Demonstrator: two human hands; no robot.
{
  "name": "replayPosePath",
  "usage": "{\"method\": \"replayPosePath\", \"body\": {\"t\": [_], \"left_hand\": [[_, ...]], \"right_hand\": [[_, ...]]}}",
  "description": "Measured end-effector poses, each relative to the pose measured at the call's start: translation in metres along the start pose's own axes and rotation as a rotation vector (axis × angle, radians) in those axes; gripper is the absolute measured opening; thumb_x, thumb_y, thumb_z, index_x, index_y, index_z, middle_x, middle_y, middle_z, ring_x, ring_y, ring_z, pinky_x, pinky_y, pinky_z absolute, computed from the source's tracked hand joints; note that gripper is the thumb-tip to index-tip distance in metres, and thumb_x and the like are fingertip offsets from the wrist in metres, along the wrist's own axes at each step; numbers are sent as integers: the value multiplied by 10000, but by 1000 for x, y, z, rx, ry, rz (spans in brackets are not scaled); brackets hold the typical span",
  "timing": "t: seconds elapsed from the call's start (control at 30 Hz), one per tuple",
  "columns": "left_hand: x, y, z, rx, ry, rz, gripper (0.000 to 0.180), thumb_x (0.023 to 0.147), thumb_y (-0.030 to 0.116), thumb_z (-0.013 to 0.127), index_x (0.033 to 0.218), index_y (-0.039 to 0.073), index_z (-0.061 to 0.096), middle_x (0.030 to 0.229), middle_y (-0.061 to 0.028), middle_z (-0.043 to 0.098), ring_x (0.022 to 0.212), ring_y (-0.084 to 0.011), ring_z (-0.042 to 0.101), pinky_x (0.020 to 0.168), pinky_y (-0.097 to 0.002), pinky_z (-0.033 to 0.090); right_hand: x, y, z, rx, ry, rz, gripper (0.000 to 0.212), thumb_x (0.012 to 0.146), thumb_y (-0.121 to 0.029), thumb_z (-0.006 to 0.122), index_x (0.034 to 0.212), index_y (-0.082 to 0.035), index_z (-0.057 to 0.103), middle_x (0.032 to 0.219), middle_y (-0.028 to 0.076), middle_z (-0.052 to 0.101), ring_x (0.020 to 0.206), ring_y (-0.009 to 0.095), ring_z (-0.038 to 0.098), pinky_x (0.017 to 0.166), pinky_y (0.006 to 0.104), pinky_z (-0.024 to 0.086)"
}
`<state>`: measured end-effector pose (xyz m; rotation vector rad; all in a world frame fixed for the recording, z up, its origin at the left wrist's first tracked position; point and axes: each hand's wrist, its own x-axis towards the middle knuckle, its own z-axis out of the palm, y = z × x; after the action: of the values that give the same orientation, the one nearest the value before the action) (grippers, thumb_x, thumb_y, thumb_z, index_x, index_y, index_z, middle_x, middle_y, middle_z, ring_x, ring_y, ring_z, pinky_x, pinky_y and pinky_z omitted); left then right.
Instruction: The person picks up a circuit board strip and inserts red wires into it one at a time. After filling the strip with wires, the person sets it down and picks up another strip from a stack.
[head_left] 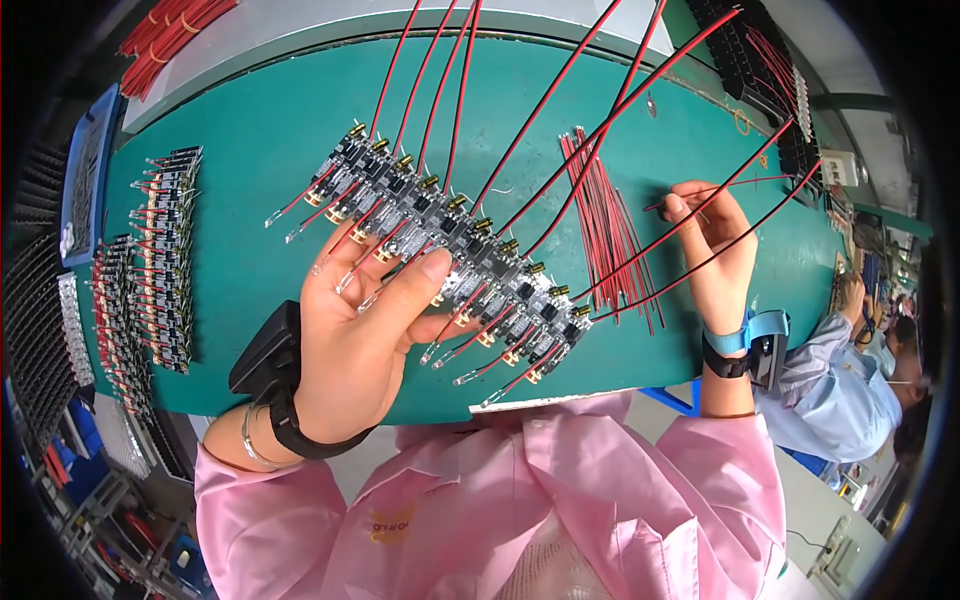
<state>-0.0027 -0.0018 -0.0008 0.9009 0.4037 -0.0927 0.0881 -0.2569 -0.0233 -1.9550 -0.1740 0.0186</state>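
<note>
A long strip of joined small circuit boards (480, 255) slants across the view above the bench, held in my left hand (350, 365), thumb on top and fingers beneath. Clear LEDs on short red leads hang along its near edge. From its far edge, several long red-and-black wires (535, 120) rise outward. My right hand (718, 265) is to the right, thumb and forefinger pinched on a thin red-and-black wire (760, 181). Between the hands, a loose bundle of similar wires (600, 230) with bare tips lies on the bench.
The green bench mat (265, 130) bears two more stacks of board strips (165, 260) (120, 310) at left. A blue tray (90, 170) stands beyond them. Red wire bundles (180, 35) sit on a ledge at the back left. Another person (840, 380) works at far right.
</note>
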Motion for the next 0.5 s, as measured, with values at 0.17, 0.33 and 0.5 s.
{"method": "replayPosePath", "body": {"t": [0.17,0.33,0.5], "left_hand": [[1,0,0,-9,-13,-16,269,786,-45,502,1040,4,429,970,-90,538,799,-179,585,617,-333,556],[0,1,0,13,-23,-39,281,786,-47,500,1052,1,422,972,-93,538,803,-178,585,620,-331,556],[-2,1,3,-11,-12,-57,289,783,-39,510,1056,-1,420,971,-92,538,815,-170,581,615,-326,555]], "right_hand": [[4,-9,1,78,-50,43,104,790,-19,548,884,19,525,805,48,560,734,104,532,681,223,429],[5,-36,15,299,-203,90,114,789,-31,547,891,14,522,779,50,560,702,114,532,665,232,427],[7,-54,31,445,-390,74,117,785,-8,557,895,28,538,794,45,575,724,108,554,673,210,444]]}}
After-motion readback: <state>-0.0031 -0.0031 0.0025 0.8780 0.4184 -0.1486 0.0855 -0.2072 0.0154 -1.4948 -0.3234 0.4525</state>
